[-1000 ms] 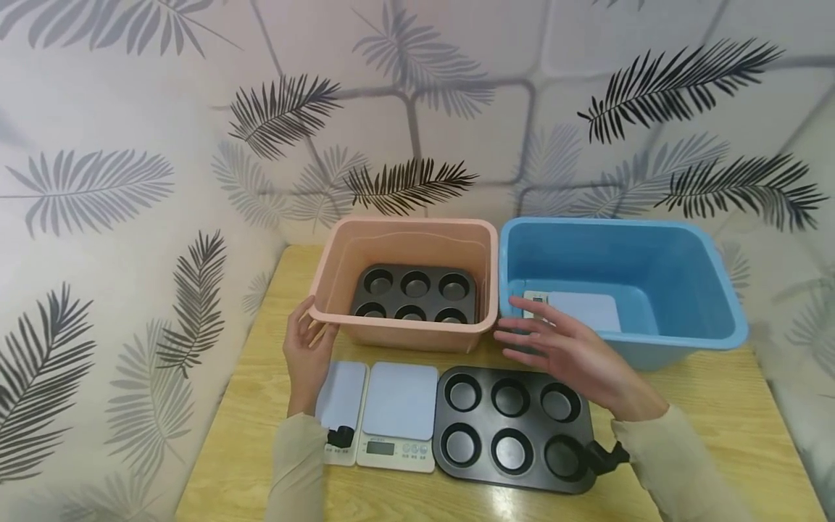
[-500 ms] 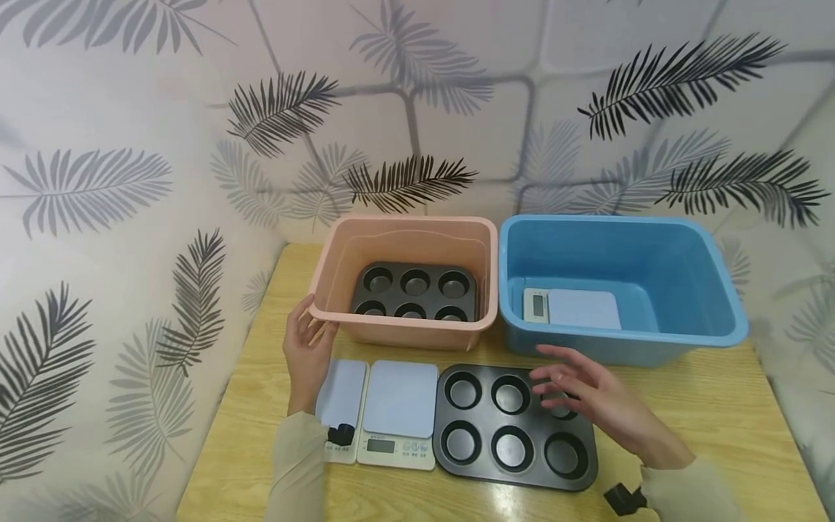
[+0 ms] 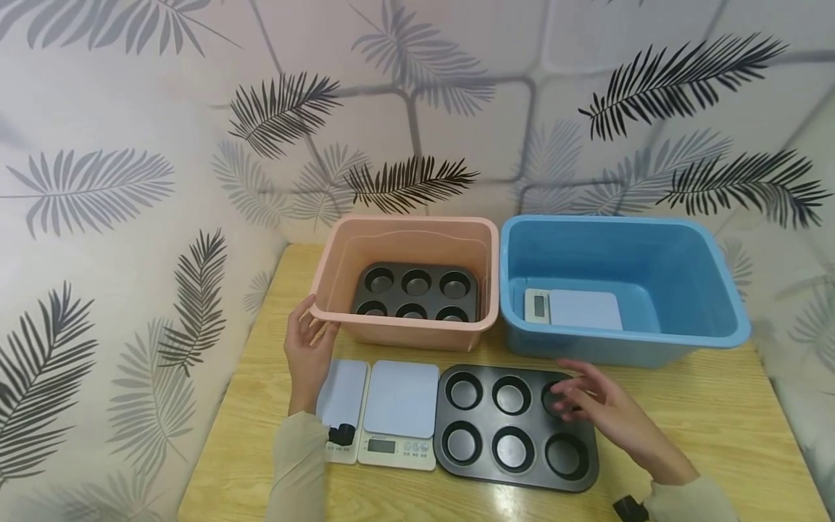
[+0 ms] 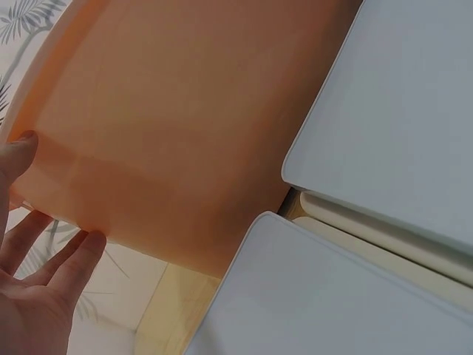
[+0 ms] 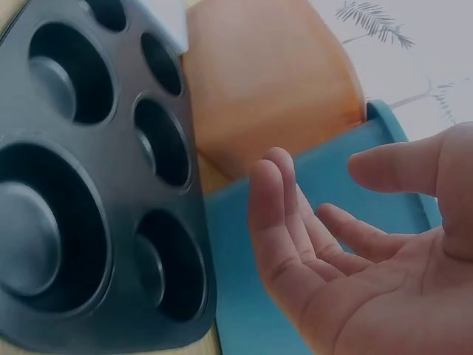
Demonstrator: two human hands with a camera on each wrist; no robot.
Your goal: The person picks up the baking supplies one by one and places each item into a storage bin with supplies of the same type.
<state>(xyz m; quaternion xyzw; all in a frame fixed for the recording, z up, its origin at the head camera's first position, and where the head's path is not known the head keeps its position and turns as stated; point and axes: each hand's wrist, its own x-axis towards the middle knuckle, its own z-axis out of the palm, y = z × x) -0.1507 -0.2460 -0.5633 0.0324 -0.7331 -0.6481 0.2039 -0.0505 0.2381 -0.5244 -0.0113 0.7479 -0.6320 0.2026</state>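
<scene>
A dark six-cup muffin pan (image 3: 517,420) lies flat on a wooden table (image 3: 222,478). Over its far right corner cup hovers a right hand (image 3: 603,407), fingers loosely bent, thumb well apart, nothing held. Just left of the pan sits a near scale (image 3: 401,399); farther left of the pan is an outer scale (image 3: 342,391), partly covered by a forearm. Behind and left of the pan stands a peach bin (image 3: 417,337); a left hand (image 3: 309,349) touches its front left corner, fingers spread wide. Behind and right of the pan is a blue bin (image 3: 620,348).

The pan sits so close to the near scale that a sideways push could knock the two together. A tug by the left hand could drag the peach bin against both scales.

Only the head view looks inside the bins, finding a second pan (image 3: 435,299) in the peach one and a third scale (image 3: 583,309) in the blue. There, the right fingers overlap the pan; the right wrist view shows them apart from it, with an open palm. The left wrist view alone shows the thumb against the peach wall.
</scene>
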